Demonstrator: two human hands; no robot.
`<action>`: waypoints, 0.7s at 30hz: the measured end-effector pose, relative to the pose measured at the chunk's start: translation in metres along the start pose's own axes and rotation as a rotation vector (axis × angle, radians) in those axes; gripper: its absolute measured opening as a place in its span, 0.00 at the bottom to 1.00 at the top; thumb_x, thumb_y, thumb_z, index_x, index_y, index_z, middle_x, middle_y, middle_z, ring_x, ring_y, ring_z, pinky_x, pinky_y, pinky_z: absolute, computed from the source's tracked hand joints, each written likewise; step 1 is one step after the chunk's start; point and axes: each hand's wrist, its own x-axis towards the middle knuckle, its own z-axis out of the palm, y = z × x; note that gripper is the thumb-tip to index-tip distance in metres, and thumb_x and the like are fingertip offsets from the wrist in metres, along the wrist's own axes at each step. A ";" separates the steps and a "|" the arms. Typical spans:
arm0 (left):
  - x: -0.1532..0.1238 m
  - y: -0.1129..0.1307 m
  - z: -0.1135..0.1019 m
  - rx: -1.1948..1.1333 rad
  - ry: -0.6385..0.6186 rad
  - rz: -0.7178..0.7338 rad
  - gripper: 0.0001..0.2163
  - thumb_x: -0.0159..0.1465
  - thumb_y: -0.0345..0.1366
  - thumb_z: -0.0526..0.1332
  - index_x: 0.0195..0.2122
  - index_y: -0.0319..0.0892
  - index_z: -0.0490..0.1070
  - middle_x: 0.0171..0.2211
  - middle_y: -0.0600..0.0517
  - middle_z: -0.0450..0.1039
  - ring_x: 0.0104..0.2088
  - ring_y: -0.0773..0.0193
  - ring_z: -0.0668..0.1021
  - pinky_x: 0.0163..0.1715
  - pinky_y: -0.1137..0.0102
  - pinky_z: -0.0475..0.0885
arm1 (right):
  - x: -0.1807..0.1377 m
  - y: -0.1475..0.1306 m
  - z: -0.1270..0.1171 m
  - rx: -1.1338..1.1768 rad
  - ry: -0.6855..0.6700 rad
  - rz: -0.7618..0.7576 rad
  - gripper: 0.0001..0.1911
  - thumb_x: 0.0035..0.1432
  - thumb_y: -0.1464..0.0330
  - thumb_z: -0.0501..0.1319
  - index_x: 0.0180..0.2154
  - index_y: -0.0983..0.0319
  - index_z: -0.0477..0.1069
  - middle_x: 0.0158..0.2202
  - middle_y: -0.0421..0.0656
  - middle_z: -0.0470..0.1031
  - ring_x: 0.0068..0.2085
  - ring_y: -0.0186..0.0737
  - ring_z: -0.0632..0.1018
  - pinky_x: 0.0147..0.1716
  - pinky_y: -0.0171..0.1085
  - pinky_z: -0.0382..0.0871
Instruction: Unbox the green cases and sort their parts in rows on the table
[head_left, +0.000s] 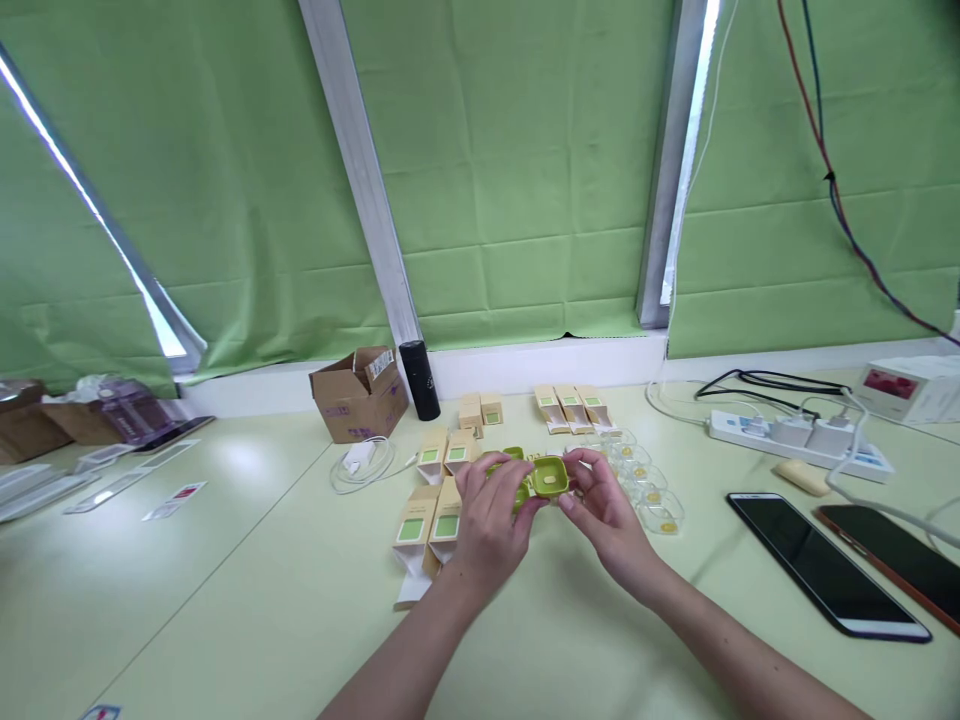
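Above the table's middle, my left hand (491, 512) and my right hand (609, 515) both hold a small square green case (551, 478). The left fingers curl over its left part, and the right thumb and fingers pinch its right edge. A pale spot shows in the middle of its shallow hollow. More green plastic shows behind the left fingers, partly hidden; I cannot tell whether it is one piece with the case. Left of my left hand stand small kraft boxes (415, 520) with green windows and white flaps. Clear plastic cups (660, 513) with yellow spots lie beyond my right hand.
More kraft boxes (571, 408) stand farther back. A cardboard box (360, 395), a black bottle (419, 380) and a coiled white cable (364, 465) are back left. At right lie a power strip (802, 445), a phone (825, 565) and a brown-edged phone (904, 560).
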 end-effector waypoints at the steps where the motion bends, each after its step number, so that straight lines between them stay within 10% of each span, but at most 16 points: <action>1: 0.000 0.000 0.001 -0.013 0.021 -0.013 0.15 0.69 0.35 0.65 0.56 0.45 0.70 0.47 0.47 0.82 0.53 0.49 0.76 0.53 0.54 0.65 | -0.001 0.001 0.000 -0.046 0.005 -0.017 0.20 0.65 0.55 0.65 0.54 0.48 0.61 0.54 0.44 0.73 0.55 0.48 0.75 0.54 0.49 0.72; 7: 0.000 0.002 0.005 -0.068 0.027 -0.176 0.10 0.69 0.45 0.65 0.44 0.45 0.76 0.38 0.48 0.82 0.50 0.49 0.77 0.51 0.54 0.66 | -0.005 0.008 0.003 -0.285 -0.011 -0.067 0.31 0.60 0.63 0.67 0.61 0.48 0.58 0.58 0.45 0.68 0.58 0.50 0.72 0.58 0.51 0.68; 21: -0.006 0.000 0.013 -0.354 -0.146 -0.484 0.19 0.73 0.45 0.58 0.26 0.44 0.75 0.32 0.50 0.75 0.37 0.59 0.75 0.40 0.63 0.69 | 0.000 0.014 0.009 -0.363 0.045 -0.046 0.19 0.67 0.60 0.61 0.55 0.52 0.59 0.54 0.47 0.67 0.57 0.51 0.71 0.57 0.52 0.68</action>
